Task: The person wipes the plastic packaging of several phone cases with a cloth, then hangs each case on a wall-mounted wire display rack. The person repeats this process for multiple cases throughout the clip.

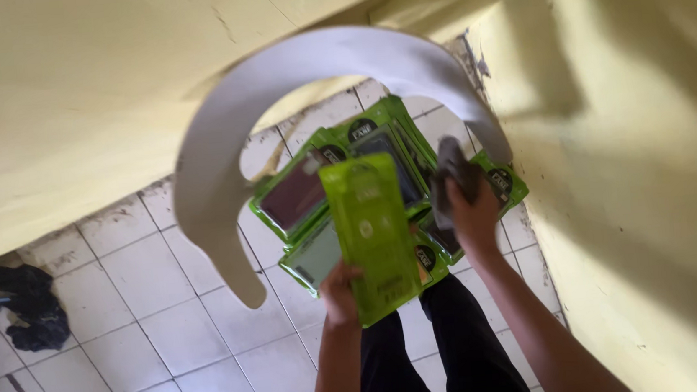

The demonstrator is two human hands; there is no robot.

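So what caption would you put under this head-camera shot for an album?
Left hand holds up a green packet; right hand grips a grey cloth above a packet pile.

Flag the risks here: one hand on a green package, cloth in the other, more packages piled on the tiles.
1. The left hand grips the green package only at its lower edge; it may tip or slip.
2. The pile of green packages lies loosely overlapped on the tiled floor; a nudge could scatter it.
3. The right hand, holding a grey cloth, works close above the pile.
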